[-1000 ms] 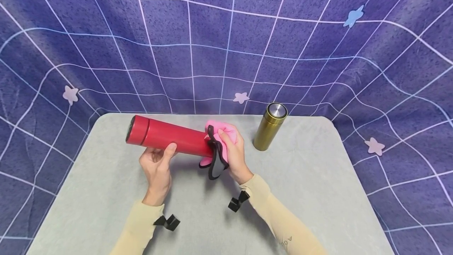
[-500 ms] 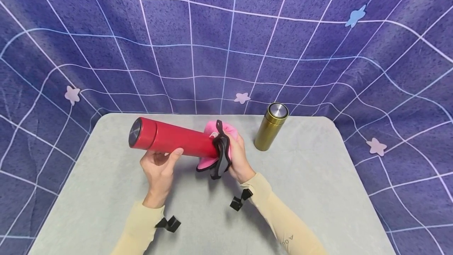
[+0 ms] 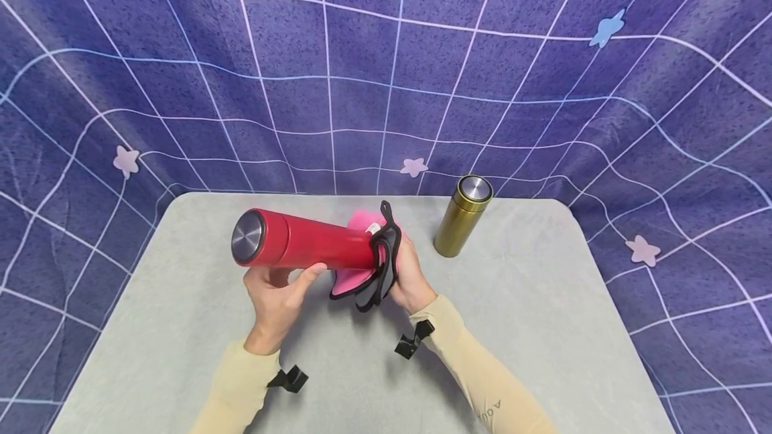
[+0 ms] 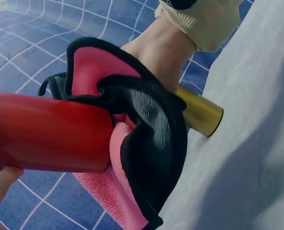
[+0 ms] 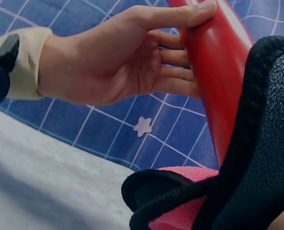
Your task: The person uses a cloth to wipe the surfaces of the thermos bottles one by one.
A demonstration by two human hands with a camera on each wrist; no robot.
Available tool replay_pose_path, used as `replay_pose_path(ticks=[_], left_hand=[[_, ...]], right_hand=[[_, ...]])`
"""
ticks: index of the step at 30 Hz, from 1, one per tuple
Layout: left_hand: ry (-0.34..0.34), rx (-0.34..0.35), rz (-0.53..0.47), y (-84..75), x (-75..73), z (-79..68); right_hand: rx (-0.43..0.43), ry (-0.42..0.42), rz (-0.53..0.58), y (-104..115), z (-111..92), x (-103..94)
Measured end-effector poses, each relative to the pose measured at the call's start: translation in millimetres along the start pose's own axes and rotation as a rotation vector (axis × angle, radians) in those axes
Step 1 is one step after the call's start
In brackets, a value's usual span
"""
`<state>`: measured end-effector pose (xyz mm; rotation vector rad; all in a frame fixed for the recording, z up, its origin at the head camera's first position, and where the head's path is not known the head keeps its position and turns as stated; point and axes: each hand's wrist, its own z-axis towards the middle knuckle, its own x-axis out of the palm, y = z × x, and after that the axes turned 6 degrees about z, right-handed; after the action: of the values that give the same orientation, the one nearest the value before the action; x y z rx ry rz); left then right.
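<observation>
A red thermos bottle point(image 3: 319, 241) is held nearly level above the table, its dark round cap end point(image 3: 248, 236) turned to the left and toward the head camera. My left hand point(image 3: 277, 303) grips it from below near the cap, thumb along the near side. At the bottle's base my right hand point(image 3: 413, 280) holds a pink cloth point(image 3: 352, 280) with grey backing and black edging against it. In the left wrist view the bunched cloth point(image 4: 154, 129) wraps the base end and hides most of the right hand's fingers. The right wrist view shows the left fingers point(image 5: 175, 72) behind the bottle.
A gold thermos bottle point(image 3: 461, 220) with a silver lid stands upright at the back of the table, right of my right hand. The pale grey table point(image 3: 531, 327) has a purple-blue gridded curtain point(image 3: 362, 99) behind it and at both sides.
The red thermos bottle has turned so its cap faces more toward the head camera, shifting slightly right. The cloth's grey, black-edged part has swung round on the base end.
</observation>
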<state>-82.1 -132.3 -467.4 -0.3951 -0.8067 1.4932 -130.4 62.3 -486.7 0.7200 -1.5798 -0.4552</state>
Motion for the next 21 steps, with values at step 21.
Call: replay_pose_path(ticks=[21], left_hand=[[0.078, 0.065, -0.021, 7.0, -3.2, 8.1]], right_hand=[[0.242, 0.045, 0.112, -8.4, -9.8, -9.6]])
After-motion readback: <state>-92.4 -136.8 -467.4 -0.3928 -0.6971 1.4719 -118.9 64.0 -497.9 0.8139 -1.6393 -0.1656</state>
